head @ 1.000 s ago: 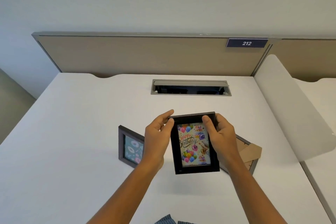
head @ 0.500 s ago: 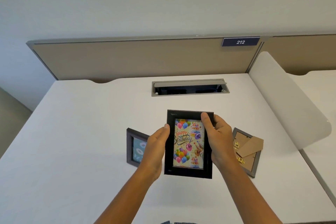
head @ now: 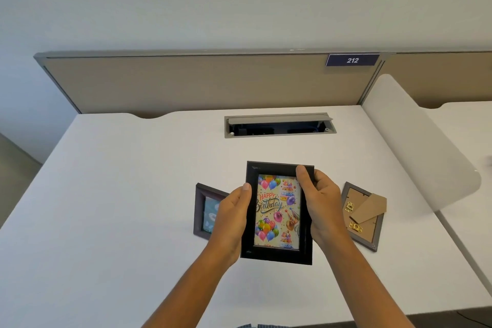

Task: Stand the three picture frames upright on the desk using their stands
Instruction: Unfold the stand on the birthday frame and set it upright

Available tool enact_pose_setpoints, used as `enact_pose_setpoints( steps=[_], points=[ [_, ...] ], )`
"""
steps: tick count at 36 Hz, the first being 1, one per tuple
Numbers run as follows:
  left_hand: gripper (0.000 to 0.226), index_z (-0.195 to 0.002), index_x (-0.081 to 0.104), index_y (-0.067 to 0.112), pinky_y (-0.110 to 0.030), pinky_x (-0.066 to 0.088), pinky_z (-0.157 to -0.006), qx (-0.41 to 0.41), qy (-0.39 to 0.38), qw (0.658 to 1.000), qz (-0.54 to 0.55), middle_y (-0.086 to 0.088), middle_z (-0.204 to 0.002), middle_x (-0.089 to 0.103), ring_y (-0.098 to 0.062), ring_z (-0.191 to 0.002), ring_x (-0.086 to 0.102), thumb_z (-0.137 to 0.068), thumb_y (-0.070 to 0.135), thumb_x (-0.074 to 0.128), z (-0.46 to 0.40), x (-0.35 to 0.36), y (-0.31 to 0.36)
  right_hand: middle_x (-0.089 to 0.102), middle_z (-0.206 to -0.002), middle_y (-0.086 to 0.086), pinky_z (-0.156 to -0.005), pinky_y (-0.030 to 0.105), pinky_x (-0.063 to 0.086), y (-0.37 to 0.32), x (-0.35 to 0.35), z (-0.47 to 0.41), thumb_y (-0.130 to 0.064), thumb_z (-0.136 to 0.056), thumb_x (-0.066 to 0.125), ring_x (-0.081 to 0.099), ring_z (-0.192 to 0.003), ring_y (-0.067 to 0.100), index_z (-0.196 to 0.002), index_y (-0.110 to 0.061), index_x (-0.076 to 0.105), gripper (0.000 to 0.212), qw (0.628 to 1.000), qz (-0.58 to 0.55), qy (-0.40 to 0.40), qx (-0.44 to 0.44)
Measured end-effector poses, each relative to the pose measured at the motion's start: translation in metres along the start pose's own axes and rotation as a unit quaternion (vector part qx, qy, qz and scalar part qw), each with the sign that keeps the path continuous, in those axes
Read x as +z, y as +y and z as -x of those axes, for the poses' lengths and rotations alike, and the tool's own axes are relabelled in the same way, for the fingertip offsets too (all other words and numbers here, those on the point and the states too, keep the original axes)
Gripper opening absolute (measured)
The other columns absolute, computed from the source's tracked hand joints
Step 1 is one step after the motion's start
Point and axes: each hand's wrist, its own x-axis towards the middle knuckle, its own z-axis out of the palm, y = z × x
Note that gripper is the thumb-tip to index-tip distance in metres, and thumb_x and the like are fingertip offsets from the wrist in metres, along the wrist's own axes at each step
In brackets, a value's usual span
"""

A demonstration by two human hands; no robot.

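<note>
A black frame with a colourful birthday picture is held above the white desk, picture side facing me. My left hand grips its left edge and my right hand grips its right edge, thumb on the top corner. Behind my left hand a dark brown frame with a teal picture is partly hidden; I cannot tell if it stands or lies. To the right a grey frame lies face down, its cardboard stand folded out.
An open cable tray is sunk into the desk at the back. A tan partition with a "212" label closes the far side. A white curved divider rises along the right edge.
The black frame has turned from tilted to nearly square with me and sits slightly further forward. My left hand slid from the top corner down to the left edge.
</note>
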Motion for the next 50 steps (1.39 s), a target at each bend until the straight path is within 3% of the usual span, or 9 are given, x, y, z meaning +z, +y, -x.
enact_pose_setpoints(
  steps=[7, 11, 16, 22, 28, 41, 46, 50],
  points=[
    [0.033, -0.114, 0.072, 0.029, -0.036, 0.068, -0.074, 0.007, 0.002, 1.000, -0.009, 0.006, -0.101, 0.084, -0.018, -0.095, 0.082, -0.109, 0.048, 0.045, 0.002, 0.003, 0.001, 0.086, -0.098, 0.001, -0.068, 0.031, 0.065, -0.004, -0.002, 0.005, -0.046, -0.105, 0.066, 0.085, -0.089, 0.020, -0.114, -0.023, 0.073, 0.027, 1.000, -0.001, 0.002, -0.001],
    [0.035, -0.115, 0.072, 0.027, -0.042, 0.068, -0.081, 0.011, 0.000, 1.000, -0.015, 0.004, -0.102, 0.084, -0.019, -0.095, 0.082, -0.109, 0.049, 0.045, 0.001, 0.006, 0.002, 0.086, -0.098, 0.002, -0.066, 0.028, 0.065, -0.004, -0.006, 0.005, -0.046, -0.104, 0.067, 0.085, -0.089, 0.021, -0.115, -0.021, 0.073, 0.028, 1.000, -0.009, 0.002, 0.002],
    [0.033, -0.112, 0.072, 0.030, -0.035, 0.067, -0.071, 0.022, 0.002, 1.000, -0.022, 0.007, -0.099, 0.084, -0.017, -0.092, 0.083, -0.110, 0.049, 0.045, -0.002, 0.010, 0.000, 0.086, -0.100, 0.002, -0.070, 0.032, 0.065, -0.005, -0.011, 0.004, -0.047, -0.104, 0.067, 0.085, -0.090, 0.021, -0.117, -0.019, 0.074, 0.032, 1.000, -0.008, 0.001, 0.006],
    [0.033, -0.112, 0.072, 0.031, -0.040, 0.068, -0.079, 0.032, 0.003, 0.999, -0.021, 0.008, -0.101, 0.083, -0.015, -0.095, 0.082, -0.109, 0.049, 0.045, -0.006, 0.019, -0.006, 0.087, -0.101, 0.001, -0.062, 0.023, 0.064, -0.005, -0.022, 0.004, -0.055, -0.099, 0.065, 0.085, -0.092, 0.019, -0.114, -0.023, 0.077, 0.037, 0.999, -0.018, -0.028, 0.032],
    [0.034, -0.113, 0.070, 0.026, -0.035, 0.068, -0.078, 0.053, -0.003, 0.998, -0.026, 0.007, -0.102, 0.083, -0.013, -0.097, 0.081, -0.110, 0.047, 0.043, -0.011, 0.033, -0.013, 0.086, -0.103, 0.000, -0.083, 0.036, 0.060, 0.000, -0.041, 0.001, -0.067, -0.091, 0.062, 0.083, -0.097, 0.018, -0.109, -0.023, 0.081, 0.051, 0.998, 0.026, -0.031, 0.045],
    [0.033, -0.122, 0.066, 0.025, -0.036, 0.067, -0.078, 0.056, -0.041, 0.997, -0.015, 0.000, -0.113, 0.081, -0.019, -0.106, 0.080, -0.112, 0.044, 0.041, -0.029, 0.069, -0.030, 0.086, -0.096, -0.008, -0.077, 0.030, 0.057, 0.017, -0.081, -0.011, -0.087, -0.085, 0.046, 0.081, -0.098, 0.017, -0.106, -0.027, 0.083, 0.074, 0.987, 0.132, -0.041, 0.080],
    [0.028, -0.123, 0.066, 0.034, -0.047, 0.066, -0.088, 0.049, -0.044, 0.998, 0.015, -0.002, -0.120, 0.079, -0.023, -0.113, 0.077, -0.114, 0.038, 0.039, -0.038, 0.076, -0.037, 0.086, -0.096, -0.013, -0.075, 0.024, 0.057, 0.022, -0.088, -0.013, -0.104, -0.060, 0.040, 0.082, -0.095, 0.015, -0.109, -0.035, 0.081, 0.095, 0.983, 0.148, -0.066, 0.090],
    [0.028, -0.128, 0.063, 0.031, -0.049, 0.064, -0.092, 0.042, -0.036, 0.998, 0.042, -0.007, -0.125, 0.076, -0.026, -0.117, 0.075, -0.114, 0.037, 0.039, -0.047, 0.090, -0.042, 0.085, -0.096, -0.018, -0.077, 0.022, 0.054, 0.027, -0.099, -0.026, -0.114, -0.048, 0.042, 0.080, -0.098, 0.013, -0.108, -0.040, 0.080, 0.103, 0.981, 0.140, -0.086, 0.103]
  ],
)
